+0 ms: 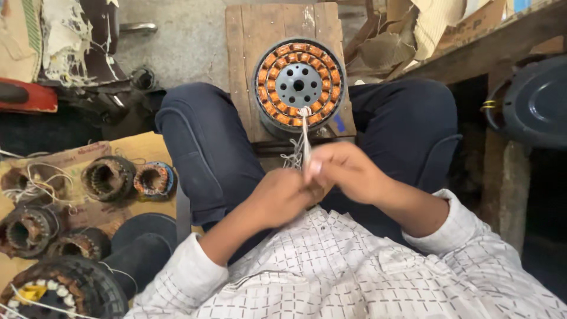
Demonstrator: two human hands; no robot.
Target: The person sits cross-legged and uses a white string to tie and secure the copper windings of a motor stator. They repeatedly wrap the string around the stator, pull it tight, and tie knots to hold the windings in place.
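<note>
At the bottom of the frame the white checked shirt point(354, 272) filled the lower edge and was cut off there, both sleeves pushed up the forearms. The left hand point(282, 198) and the right hand point(348, 172) met at the centre, touching one another just above the lap, with little open room between them and the dark blue trousers point(207, 142) spread to either side. Both hands were closed together on the bundle of thin white wire leads point(303, 139); the fingertips were hidden behind knuckles, so the exact pinch was hard to make out. The forearms angled inward from lower left and lower right, wrists bent toward each other.

The leads ran straight up from the hands to the near rim of the round stator with copper-orange windings and a grey holed hub point(299, 87), which sat at upper centre on a worn wooden board point(254, 35) between the knees. Bare wood showed left of it.

At the left edge, several rusty old wound stators point(109, 177) lay on brown cardboard point(136, 147), partly cropped. A dark round cover point(534, 100) stood at the right edge, cut off.
</note>
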